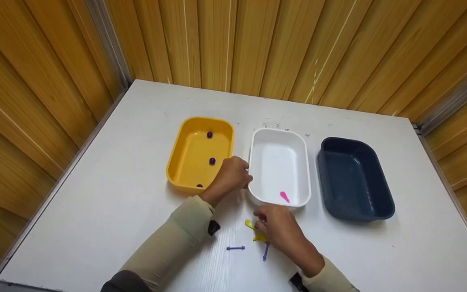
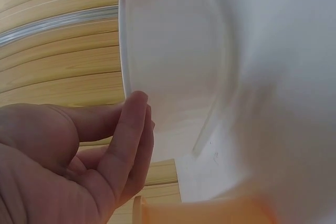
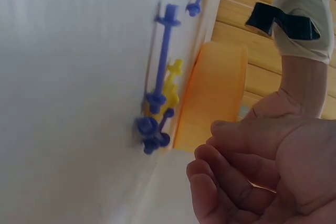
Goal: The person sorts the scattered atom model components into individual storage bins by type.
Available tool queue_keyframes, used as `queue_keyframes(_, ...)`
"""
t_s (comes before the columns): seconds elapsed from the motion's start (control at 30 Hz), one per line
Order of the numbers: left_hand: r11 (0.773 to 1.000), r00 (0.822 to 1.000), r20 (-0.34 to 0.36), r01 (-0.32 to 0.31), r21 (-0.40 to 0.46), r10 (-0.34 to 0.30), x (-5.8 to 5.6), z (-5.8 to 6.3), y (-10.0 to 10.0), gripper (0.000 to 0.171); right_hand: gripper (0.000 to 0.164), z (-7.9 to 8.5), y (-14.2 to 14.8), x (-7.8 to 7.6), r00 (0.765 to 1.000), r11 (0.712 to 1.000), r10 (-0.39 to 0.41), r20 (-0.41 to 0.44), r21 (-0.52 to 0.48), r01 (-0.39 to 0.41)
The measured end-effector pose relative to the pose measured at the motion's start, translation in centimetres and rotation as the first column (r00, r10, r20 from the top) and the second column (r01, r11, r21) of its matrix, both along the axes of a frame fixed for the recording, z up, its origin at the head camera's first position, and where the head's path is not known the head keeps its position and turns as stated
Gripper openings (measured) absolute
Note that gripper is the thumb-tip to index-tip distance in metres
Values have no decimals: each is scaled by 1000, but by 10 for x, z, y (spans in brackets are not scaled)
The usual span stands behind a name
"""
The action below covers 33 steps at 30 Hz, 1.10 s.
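On the near-left rim of the white tray [image 1: 277,162], our left hand [image 1: 230,175] pinches the edge, while our right hand [image 1: 280,225] curls loosely above the yellow pieces [image 1: 260,238], thumb and fingertips slightly apart, nothing seen between them. We judge the step in hand to be picking among small parts with the tray steadied; the next move seems to call for a low, fine pinch. Beside the yellow lie slim purple-blue rods [image 1: 235,247] with flanged ends. Everything looks like smooth plastic: a teardrop-shaped pink piece [image 1: 284,196] inside the white tray, round purple balls [image 1: 212,161] in the yellow tray [image 1: 191,156], a deep navy tray [image 1: 349,174] alongside
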<state>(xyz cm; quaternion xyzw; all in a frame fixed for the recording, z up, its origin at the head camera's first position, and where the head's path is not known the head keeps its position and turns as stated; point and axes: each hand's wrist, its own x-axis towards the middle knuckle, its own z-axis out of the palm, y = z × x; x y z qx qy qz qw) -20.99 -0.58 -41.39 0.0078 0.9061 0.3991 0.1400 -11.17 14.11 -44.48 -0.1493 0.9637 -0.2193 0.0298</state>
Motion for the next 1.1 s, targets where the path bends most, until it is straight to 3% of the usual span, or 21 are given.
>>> queue_keyframes(0.27,1000,1000,30,-1,9,1,0,1,0,22,14,-5,-12,-2,999,999,24,35,31,-26)
queue_keyframes(0.67,1000,1000,-6,1,25,-1,1,2,-1,15,11,-7,-19,-7,994,989,105,-1,100,-105)
queue_keyframes(0.9,1000,997,-65,31,-1,-31,1,1,-2,9,11,-12,-19,-9,968,965,226,-108,159,-208)
queue_keyframes(1.1,1000,998,-52,30,4,-30,0,0,-3,9,18,-15,-21,-10,951,954,269,-153,175,-242)
